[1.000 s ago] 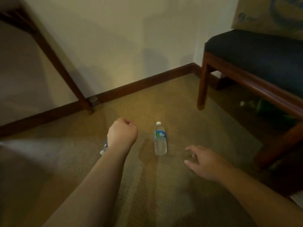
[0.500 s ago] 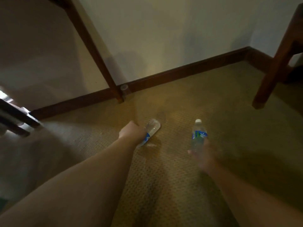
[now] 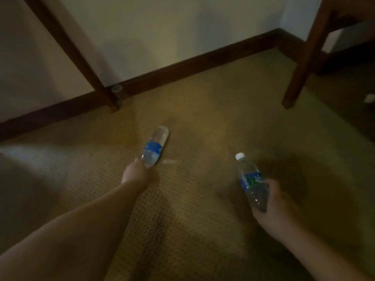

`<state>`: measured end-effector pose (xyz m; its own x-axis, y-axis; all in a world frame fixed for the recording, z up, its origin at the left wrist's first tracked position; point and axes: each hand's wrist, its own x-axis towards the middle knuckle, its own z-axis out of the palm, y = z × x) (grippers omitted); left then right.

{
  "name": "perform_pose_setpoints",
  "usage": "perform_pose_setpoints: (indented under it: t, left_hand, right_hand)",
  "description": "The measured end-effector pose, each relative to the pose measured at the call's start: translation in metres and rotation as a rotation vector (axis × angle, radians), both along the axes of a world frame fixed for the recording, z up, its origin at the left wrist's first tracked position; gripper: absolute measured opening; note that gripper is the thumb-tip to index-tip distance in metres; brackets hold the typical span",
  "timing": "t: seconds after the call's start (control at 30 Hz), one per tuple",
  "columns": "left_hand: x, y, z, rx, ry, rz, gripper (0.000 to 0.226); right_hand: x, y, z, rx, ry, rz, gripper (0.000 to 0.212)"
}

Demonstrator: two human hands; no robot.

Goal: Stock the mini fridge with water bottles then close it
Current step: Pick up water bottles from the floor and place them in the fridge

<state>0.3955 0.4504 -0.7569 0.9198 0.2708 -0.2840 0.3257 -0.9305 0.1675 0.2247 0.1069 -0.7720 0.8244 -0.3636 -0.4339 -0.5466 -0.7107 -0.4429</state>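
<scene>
two bottles in hand, fridge out of view

low over the carpet [image 3: 203, 122], both arms reach forward and each hand has a water bottle. left hand [image 3: 136, 173] is curled round the cap end of the blue-label bottle [image 3: 155, 147], so the base points away toward the baseboard [image 3: 182, 65] and the body juts out nearly level. holding it by the neck looks like a quick snatch off the floor, not a carrying grip; whether the base touches the carpet i cannot tell. right hand [image 3: 273, 201] is wrapped round the lower body of the second bottle [image 3: 251, 180], fingers over the label edge, white cap up and tilted slightly left. that grip around the body suits setting it upright on a shelf.

both bottles are clear plastic and look to hold water, though the light is dim and the fill level is hard to read. the right one's cap is on; the left one's cap is hidden inside the fist.

the mini fridge does not show anywhere in this view, so its door and shelves cannot be judged. my guess is that collecting is the step in hand and stocking has yet to start.

a dark wooden table leg [image 3: 69, 49] slants down to the carpet at left, and a chair leg [image 3: 302, 57] stands at right, both well apart from the hands.
</scene>
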Motion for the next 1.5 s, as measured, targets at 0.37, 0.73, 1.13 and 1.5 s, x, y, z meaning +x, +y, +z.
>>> perform_pose_setpoints:
  t: [0.37, 0.73, 1.13, 1.5]
  left_hand:
    - [-0.051, -0.130, 0.025, -0.132, -0.596, -0.555, 0.022]
    - [-0.100, -0.221, 0.095, -0.329, -0.362, -0.981, 0.021]
    - [-0.129, -0.273, 0.237, -0.472, -0.213, -1.355, 0.015]
    - [-0.212, -0.355, 0.371, -0.661, -0.340, -1.736, 0.014]
  right_hand:
    - [-0.074, -0.098, 0.023, 0.089, 0.178, -0.316, 0.099]
    - [-0.033, -0.130, 0.017, -0.058, 0.004, -0.238, 0.038]
    - [-0.180, -0.128, 0.146, -0.015, -0.234, -0.342, 0.031]
    - [-0.320, -0.150, 0.310, -0.279, -0.625, -0.583, 0.024]
